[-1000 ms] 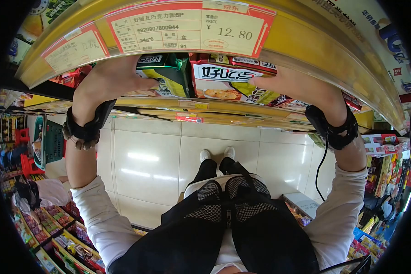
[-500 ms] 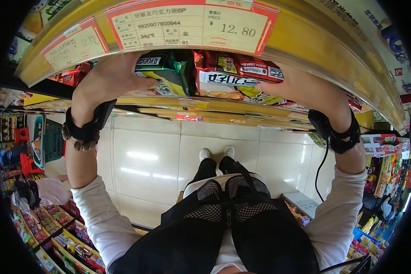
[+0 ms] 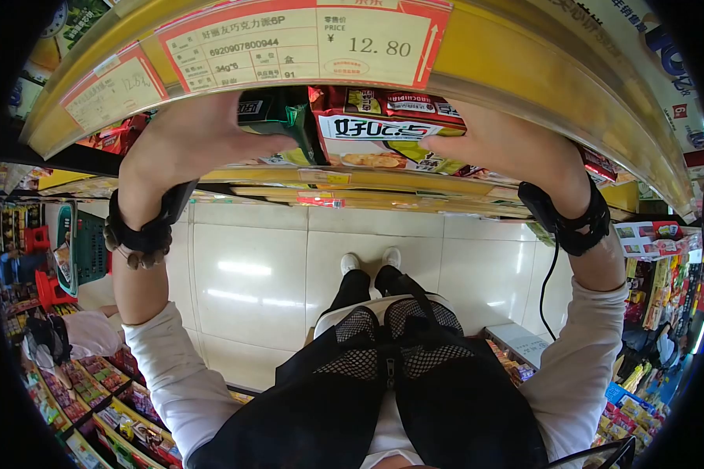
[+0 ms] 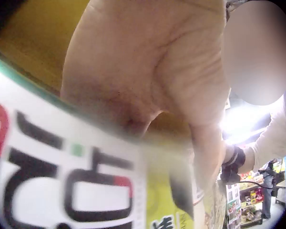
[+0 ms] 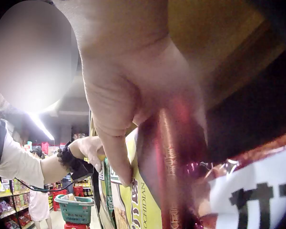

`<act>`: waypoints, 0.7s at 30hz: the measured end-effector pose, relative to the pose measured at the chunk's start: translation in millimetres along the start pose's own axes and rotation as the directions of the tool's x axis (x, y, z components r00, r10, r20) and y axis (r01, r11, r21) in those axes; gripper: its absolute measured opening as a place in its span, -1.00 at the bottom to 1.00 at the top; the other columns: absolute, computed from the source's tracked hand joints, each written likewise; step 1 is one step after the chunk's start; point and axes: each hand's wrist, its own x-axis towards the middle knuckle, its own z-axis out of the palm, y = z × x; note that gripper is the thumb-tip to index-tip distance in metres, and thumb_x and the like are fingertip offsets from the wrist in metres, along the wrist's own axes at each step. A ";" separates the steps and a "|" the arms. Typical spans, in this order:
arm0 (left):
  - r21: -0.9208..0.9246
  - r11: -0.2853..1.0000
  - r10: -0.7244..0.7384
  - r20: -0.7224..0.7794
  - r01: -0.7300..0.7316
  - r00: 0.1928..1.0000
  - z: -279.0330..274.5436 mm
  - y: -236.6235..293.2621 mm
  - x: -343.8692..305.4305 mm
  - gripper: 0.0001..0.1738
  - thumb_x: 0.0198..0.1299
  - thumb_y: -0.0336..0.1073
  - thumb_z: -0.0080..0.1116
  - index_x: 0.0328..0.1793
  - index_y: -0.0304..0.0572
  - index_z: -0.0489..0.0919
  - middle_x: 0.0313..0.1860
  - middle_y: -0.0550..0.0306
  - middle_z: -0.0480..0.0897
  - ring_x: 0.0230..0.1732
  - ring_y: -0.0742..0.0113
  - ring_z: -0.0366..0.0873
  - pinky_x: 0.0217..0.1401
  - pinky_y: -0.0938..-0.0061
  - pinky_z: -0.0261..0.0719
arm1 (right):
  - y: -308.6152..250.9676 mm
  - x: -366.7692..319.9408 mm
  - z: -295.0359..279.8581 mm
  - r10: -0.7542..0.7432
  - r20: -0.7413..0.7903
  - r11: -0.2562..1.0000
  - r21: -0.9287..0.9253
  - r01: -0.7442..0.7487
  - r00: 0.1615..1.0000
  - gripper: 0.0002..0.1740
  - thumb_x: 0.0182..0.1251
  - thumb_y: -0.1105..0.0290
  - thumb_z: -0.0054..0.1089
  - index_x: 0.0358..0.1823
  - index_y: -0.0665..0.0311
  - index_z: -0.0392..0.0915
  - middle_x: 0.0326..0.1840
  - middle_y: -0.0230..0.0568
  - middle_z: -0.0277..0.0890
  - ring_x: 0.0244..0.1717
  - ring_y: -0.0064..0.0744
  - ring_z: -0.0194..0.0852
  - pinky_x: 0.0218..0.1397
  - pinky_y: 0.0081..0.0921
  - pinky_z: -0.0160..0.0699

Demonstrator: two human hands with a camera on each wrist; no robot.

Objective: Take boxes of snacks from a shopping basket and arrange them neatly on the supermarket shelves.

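Under the yellow shelf edge in the head view, a green snack packet (image 3: 293, 117) and a red snack packet (image 3: 391, 127) with white front lettering stand side by side. My left hand (image 3: 184, 141) grips the green one, its thumb across the front and its fingers hidden behind. The right hand (image 3: 516, 148) holds the red packet at its right end, thumb on the front. In the left wrist view, a blurred white front with green trim (image 4: 71, 176) fills the space below the hand. Shiny red wrapping (image 5: 174, 176) lies under the right hand in its wrist view.
The yellow shelf edge with a price label (image 3: 305, 47) overhangs both hands. More red packets (image 3: 117, 134) lie left of the left hand. Lower shelf edges (image 3: 328, 178) run just below the packets. A green basket (image 3: 86, 246) stands at the left.
The red packet tipped to show more of its top and has since swung partly back. My left hand has moved right over the green packet, covering more of it. The head view has shifted slightly.
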 end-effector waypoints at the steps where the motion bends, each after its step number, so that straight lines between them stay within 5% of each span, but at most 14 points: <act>1: 0.000 1.000 0.000 0.000 0.000 1.000 2.5 2.3 2.4 -0.25 -0.21 -0.22 0.30 0.17 -0.28 0.28 0.05 -0.12 0.43 0.08 -0.02 0.37 0.10 0.33 0.31 | -1.3 1.6 -4.1 0.069 0.136 0.997 0.014 -0.072 0.988 -0.50 0.02 0.22 0.12 0.03 0.23 0.35 -0.10 -0.08 0.41 -0.11 -0.16 0.38 -0.01 -0.39 0.33; 3: 0.286 0.930 0.242 -0.009 -0.230 0.970 8.5 7.0 8.1 -0.28 -0.20 -0.20 0.31 0.14 -0.27 0.31 0.00 -0.11 0.46 0.01 -0.04 0.40 0.03 0.30 0.36 | -2.3 2.1 -6.5 0.135 0.271 0.989 0.018 -0.145 0.953 -0.39 0.03 0.20 0.13 0.16 0.19 0.27 0.07 -0.07 0.34 0.04 -0.15 0.30 0.12 -0.39 0.25; 7: 0.349 0.915 0.201 0.044 -0.203 0.979 20.1 22.2 20.1 -0.34 -0.18 -0.21 0.30 0.09 -0.24 0.35 -0.04 -0.12 0.47 -0.03 -0.05 0.41 -0.03 0.28 0.38 | -2.1 -1.4 -6.9 0.132 0.256 0.987 0.051 -0.149 0.958 -0.38 0.03 0.20 0.13 0.17 0.19 0.26 0.07 -0.08 0.34 0.04 -0.15 0.30 0.12 -0.40 0.25; 9: 0.328 0.924 0.192 0.043 -0.196 0.980 31.1 12.1 27.3 -0.43 -0.12 -0.18 0.29 0.03 -0.21 0.39 -0.27 -0.06 0.50 -0.29 0.19 0.48 -0.19 0.42 0.43 | 0.5 -4.0 -7.0 0.127 0.247 0.991 0.009 -0.133 0.961 -0.39 0.03 0.20 0.13 0.16 0.19 0.26 0.07 -0.09 0.35 0.04 -0.15 0.30 0.11 -0.40 0.26; 12: 0.356 0.894 0.288 0.007 -0.271 0.958 32.6 14.8 28.8 -0.47 -0.09 -0.20 0.27 0.03 -0.21 0.40 -0.35 -0.02 0.50 -0.39 0.25 0.48 -0.30 0.48 0.44 | 5.8 -6.3 -7.1 0.120 0.249 0.992 -0.058 -0.109 0.961 -0.39 0.03 0.19 0.13 0.15 0.20 0.27 0.05 -0.09 0.36 0.03 -0.14 0.31 0.10 -0.40 0.26; 16: 0.363 0.886 0.306 0.011 -0.289 0.952 34.1 15.1 30.5 -0.45 -0.10 -0.19 0.28 0.03 -0.23 0.39 -0.29 -0.05 0.50 -0.31 0.19 0.48 -0.22 0.43 0.43 | 2.8 -4.1 -11.3 0.178 0.297 0.984 -0.031 -0.177 0.938 -0.40 0.03 0.18 0.13 0.14 0.20 0.28 0.03 -0.08 0.36 0.02 -0.14 0.31 0.10 -0.40 0.26; 18: 0.277 0.950 0.128 0.076 -0.144 0.989 31.6 18.5 28.8 -0.42 -0.11 -0.19 0.29 0.05 -0.26 0.37 -0.19 -0.08 0.48 -0.16 0.10 0.45 -0.08 0.40 0.38 | 1.1 -4.5 -12.2 0.209 0.332 0.977 -0.036 -0.209 0.920 -0.40 0.03 0.18 0.12 0.14 0.20 0.28 0.03 -0.08 0.36 0.02 -0.14 0.31 0.10 -0.40 0.26; 21: 0.270 0.944 0.189 0.027 -0.189 0.982 17.4 20.5 18.5 -0.35 -0.17 -0.23 0.29 0.09 -0.27 0.34 -0.02 -0.13 0.46 0.01 -0.04 0.39 0.04 0.32 0.33 | 2.2 -8.0 -4.4 0.209 0.329 0.968 0.062 -0.242 0.921 -0.40 0.04 0.18 0.12 0.14 0.22 0.28 0.03 -0.08 0.36 0.02 -0.14 0.31 0.10 -0.41 0.26</act>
